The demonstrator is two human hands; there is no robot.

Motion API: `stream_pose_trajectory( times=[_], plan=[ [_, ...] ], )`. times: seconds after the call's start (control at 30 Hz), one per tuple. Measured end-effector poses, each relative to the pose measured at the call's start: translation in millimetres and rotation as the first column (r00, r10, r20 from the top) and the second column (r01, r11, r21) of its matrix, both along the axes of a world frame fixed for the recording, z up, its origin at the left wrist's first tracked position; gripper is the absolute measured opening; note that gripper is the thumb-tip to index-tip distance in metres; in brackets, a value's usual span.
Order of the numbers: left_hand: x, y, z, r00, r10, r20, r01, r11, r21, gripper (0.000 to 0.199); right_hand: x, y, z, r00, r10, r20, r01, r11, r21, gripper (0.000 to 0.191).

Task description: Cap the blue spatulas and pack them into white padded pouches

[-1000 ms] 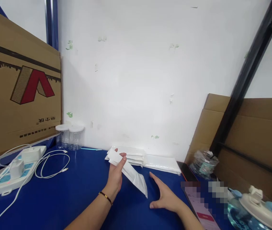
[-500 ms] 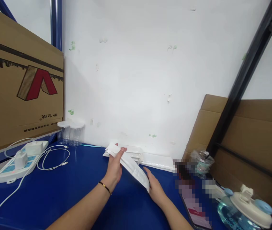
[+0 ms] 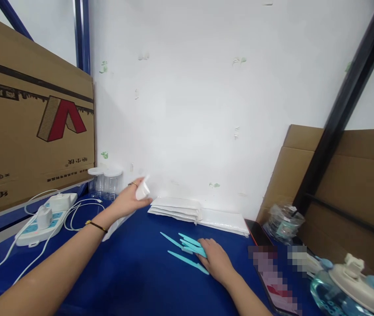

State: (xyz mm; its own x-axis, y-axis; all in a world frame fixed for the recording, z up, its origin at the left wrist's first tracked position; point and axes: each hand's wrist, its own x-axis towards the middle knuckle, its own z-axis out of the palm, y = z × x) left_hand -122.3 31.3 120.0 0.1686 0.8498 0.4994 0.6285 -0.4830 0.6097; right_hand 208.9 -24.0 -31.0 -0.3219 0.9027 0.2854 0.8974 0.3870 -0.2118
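My left hand (image 3: 137,195) is raised near the wall, its fingers closed round a white padded mailer (image 3: 143,188). The mailer's lower part hangs behind my wrist, mostly hidden. On the blue tabletop, my right hand (image 3: 216,260) is closed over several slim turquoise plastic tools (image 3: 195,246) with tapered ends, like eyebrow razors. Their right ends are hidden under my fingers. One separate turquoise tool (image 3: 187,262) lies just in front of the bunch, its right end close to my fingers. Behind them, a stack of white mailers (image 3: 175,208) rests against the wall.
More flat white mailers (image 3: 224,220) lie right of the stack. Two clear lidded jars (image 3: 112,186) and a power strip (image 3: 47,221) with white cables stand left. At right are a phone (image 3: 277,281), a bagged cup (image 3: 284,224) and a bottle (image 3: 351,285). A large carton (image 3: 35,153) borders the left.
My left hand has carried the mailer left and up, away from my right hand. The turquoise tools now lie on the tabletop, and my right hand has moved from the mailer onto them.
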Motion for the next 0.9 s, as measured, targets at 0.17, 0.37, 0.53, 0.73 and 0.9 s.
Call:
stream_pose_trajectory(
  times=[0.17,0.37,0.53,0.73,0.9],
  plan=[
    [-4,22,-72.5,0.801,-0.098,-0.591,-0.018,0.982,-0.188,0.088,-14,1,1.6,0.999,-0.030,-0.015,0.030,1.000,-0.010,0.034],
    [-13,30,-104.7,0.797,-0.222,-0.561,0.028,0.942,-0.334,0.106,-20,5,12.8,0.990,-0.033,-0.140,0.023,0.997,-0.069,0.051],
    [31,19,-90.3,0.806,-0.353,-0.475,0.278,0.934,-0.223,0.040,18,17,16.5,0.913,-0.018,-0.408,-0.021,0.996,-0.092,0.031],
    [72,28,-94.5,0.697,-0.362,-0.619,0.209,0.928,-0.308,0.017,46,18,5.9,0.915,-0.062,-0.400,-0.007,0.986,-0.169,0.011],
    [62,26,-96.3,0.696,-0.466,-0.546,0.179,0.849,-0.497,0.009,43,16,6.7,0.925,-0.035,-0.378,-0.034,0.984,-0.173,0.005]
  ],
)
